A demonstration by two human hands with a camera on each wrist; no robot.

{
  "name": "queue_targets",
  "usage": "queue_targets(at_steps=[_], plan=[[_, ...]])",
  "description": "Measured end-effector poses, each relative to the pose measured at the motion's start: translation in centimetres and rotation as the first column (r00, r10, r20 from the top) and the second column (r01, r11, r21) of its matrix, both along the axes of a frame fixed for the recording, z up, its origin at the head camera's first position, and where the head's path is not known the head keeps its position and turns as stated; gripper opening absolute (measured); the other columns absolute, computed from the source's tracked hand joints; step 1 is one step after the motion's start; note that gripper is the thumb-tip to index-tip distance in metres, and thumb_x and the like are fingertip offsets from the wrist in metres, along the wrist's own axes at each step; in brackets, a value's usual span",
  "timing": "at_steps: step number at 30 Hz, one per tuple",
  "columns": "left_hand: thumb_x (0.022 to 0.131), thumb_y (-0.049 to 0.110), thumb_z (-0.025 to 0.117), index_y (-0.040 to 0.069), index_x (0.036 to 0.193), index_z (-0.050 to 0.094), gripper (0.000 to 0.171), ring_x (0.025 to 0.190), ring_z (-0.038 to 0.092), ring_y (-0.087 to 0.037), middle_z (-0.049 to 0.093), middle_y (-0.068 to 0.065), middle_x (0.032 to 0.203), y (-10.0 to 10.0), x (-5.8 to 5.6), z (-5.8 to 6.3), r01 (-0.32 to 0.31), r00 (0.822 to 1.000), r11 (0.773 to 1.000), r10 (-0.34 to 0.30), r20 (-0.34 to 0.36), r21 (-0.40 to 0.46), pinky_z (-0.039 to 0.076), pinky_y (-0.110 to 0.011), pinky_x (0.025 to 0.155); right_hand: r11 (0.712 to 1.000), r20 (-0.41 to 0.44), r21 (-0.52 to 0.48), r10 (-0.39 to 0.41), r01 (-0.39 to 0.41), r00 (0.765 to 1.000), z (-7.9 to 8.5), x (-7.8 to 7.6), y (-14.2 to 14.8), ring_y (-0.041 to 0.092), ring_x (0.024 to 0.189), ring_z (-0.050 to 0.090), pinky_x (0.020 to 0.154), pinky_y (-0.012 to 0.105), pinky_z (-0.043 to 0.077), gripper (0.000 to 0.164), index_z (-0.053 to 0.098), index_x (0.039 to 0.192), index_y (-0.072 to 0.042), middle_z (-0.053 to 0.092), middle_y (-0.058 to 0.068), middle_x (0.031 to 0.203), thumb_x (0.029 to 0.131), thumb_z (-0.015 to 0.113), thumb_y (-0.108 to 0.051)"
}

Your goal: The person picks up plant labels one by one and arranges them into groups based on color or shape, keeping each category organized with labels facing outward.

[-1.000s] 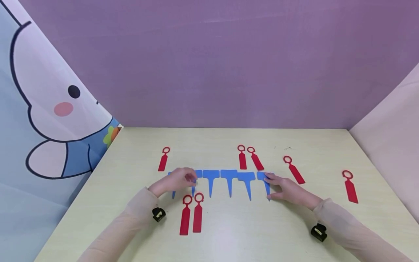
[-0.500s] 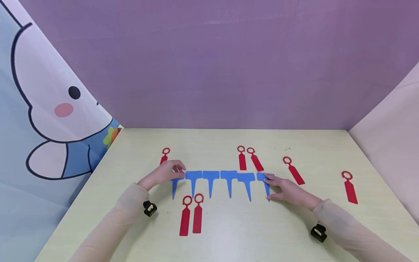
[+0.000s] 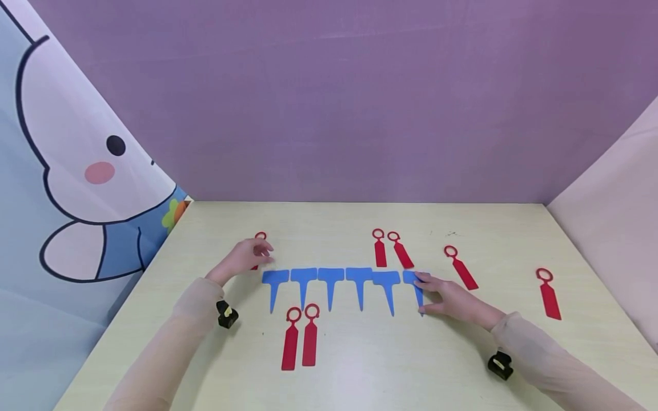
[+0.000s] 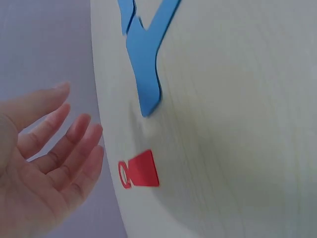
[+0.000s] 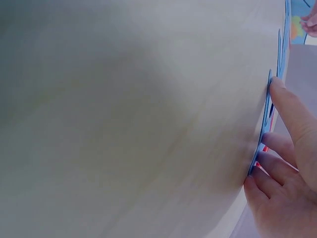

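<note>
So the table (image 3: 380, 377) has a row of blue markers (image 3: 330, 278) across the middle. Left hand (image 3: 241, 258) hangs off its left end, fingers loose, nothing in them; right hand (image 3: 449, 298) looks to pinch the rightmost marker (image 3: 413, 278) lengthwise, thumb by the tip. Squeeze unevenly and that thing probably pivots out of line. Its stem points near, long axis near-to-far, tip slightly right. Also, a low left palm could drag the far-left red tag (image 4: 143, 169).

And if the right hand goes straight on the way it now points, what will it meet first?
The right hand touches the rightmost blue piece; beyond that, probably the neighbouring blue piece, though depth is unclear.
</note>
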State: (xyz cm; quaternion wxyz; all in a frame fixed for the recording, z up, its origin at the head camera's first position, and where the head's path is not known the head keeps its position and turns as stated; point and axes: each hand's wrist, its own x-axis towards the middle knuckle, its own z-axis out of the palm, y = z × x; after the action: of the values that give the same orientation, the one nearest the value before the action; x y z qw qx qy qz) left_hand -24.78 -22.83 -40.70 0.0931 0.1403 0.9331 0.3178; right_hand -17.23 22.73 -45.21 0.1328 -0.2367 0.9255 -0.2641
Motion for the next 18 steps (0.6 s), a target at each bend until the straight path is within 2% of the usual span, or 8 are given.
queue_targets(at_steps=[11, 18], plan=[[0.079, 0.007, 0.064, -0.007, 0.101, 0.057, 0.027, 0.085, 0.055, -0.028, 0.059, -0.016, 0.09, -1.6, -1.3, -0.7, -0.136, 0.991, 0.991, 0.136, 0.013, 0.005, 0.048, -0.032, 0.069, 1.0, 0.012, -0.002, -0.002, 0.002, 1.0, 0.1, 0.0, 0.0, 0.039, 0.125, 0.028, 0.092, 0.043, 0.038, 0.068, 0.044, 0.128, -0.001, 0.033, 0.018, 0.138, 0.072, 0.071, -0.03], [0.081, 0.011, 0.063, -0.004, 0.107, 0.055, 0.031, 0.088, 0.055, -0.029, 0.057, -0.019, 0.1, -2.3, -2.2, -1.5, -0.234, 0.969, 0.972, 0.233, 0.085, 0.004, 0.048, -0.035, 0.074, 1.0, 0.006, 0.003, 0.001, -0.001, 1.0, 0.1, 0.1, 0.0, 0.039, 0.125, 0.029, 0.092, 0.042, 0.039, 0.068, 0.045, 0.128, -0.001, 0.034, 0.018, 0.138, 0.072, 0.071, -0.03]])
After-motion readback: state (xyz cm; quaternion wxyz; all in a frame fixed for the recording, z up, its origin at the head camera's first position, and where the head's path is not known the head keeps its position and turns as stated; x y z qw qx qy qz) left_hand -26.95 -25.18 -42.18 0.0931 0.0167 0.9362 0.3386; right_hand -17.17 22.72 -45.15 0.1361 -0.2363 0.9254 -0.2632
